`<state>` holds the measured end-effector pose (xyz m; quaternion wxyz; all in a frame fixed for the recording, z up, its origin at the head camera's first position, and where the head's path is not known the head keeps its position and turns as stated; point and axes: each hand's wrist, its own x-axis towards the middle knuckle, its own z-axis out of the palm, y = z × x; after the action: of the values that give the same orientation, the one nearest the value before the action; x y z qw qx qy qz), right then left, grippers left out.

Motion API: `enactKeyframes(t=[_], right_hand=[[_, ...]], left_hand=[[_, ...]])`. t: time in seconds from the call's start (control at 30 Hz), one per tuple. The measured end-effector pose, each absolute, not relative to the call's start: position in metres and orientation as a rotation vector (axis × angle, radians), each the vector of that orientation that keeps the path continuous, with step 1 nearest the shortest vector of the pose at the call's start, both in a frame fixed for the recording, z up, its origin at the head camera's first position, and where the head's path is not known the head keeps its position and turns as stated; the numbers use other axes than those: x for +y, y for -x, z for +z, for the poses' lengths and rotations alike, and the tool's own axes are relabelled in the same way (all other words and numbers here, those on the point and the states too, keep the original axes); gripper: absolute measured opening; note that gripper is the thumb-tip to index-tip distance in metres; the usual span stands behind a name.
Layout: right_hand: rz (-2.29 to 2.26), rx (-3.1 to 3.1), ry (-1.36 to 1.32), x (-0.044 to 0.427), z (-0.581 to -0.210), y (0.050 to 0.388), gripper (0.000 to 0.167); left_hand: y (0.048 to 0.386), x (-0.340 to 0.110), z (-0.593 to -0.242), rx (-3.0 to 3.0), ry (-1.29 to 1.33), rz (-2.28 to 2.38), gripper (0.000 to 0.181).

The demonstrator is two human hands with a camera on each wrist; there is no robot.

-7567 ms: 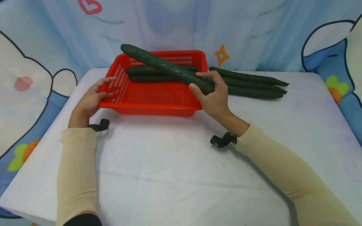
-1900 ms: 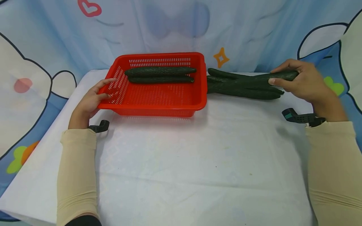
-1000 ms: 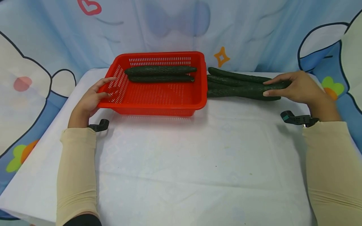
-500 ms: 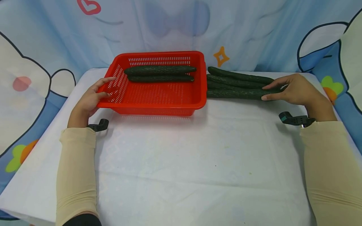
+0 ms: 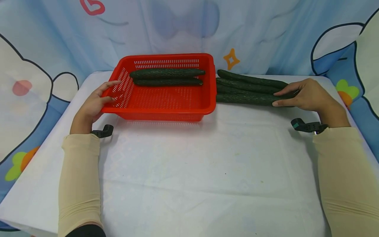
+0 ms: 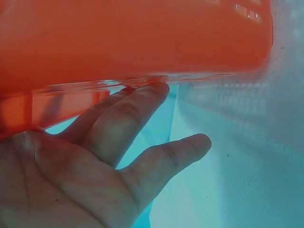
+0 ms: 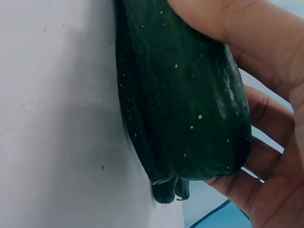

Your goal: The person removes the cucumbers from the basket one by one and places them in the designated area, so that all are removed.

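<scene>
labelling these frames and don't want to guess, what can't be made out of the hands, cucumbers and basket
Head: right end of the held cucumber, behind the right hand.
Head: left tip of the held cucumber, behind the right rim of the red basket.
Left wrist: inside of the red basket, behind its outer wall; part of the left hand, cut off by the frame.
Right wrist: far end of the held cucumber, beyond the top edge.

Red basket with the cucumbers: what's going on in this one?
A person is handling cucumbers at a white table. The left hand holds the left end of the red basket, where two cucumbers lie side by side towards the back. To the right of the basket, the right hand grips the right end of another cucumber, which is bunched with more cucumbers outside the basket.
</scene>
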<state>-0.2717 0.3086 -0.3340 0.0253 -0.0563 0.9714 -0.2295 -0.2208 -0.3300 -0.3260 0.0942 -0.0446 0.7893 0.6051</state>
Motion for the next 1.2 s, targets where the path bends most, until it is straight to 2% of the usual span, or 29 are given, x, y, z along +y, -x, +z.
enactKeyframes(t=[0.67,1.2], right_hand=[[-0.495,2.952,0.287,0.304,-0.329,0.276,0.067],[-0.411,2.959,0.325,0.297,-0.325,0.271,0.063]], left_hand=[[0.219,-0.329,-0.325,2.341,0.119,1.796,0.058],[0.219,-0.329,-0.326,2.346,0.116,1.800,0.057]])
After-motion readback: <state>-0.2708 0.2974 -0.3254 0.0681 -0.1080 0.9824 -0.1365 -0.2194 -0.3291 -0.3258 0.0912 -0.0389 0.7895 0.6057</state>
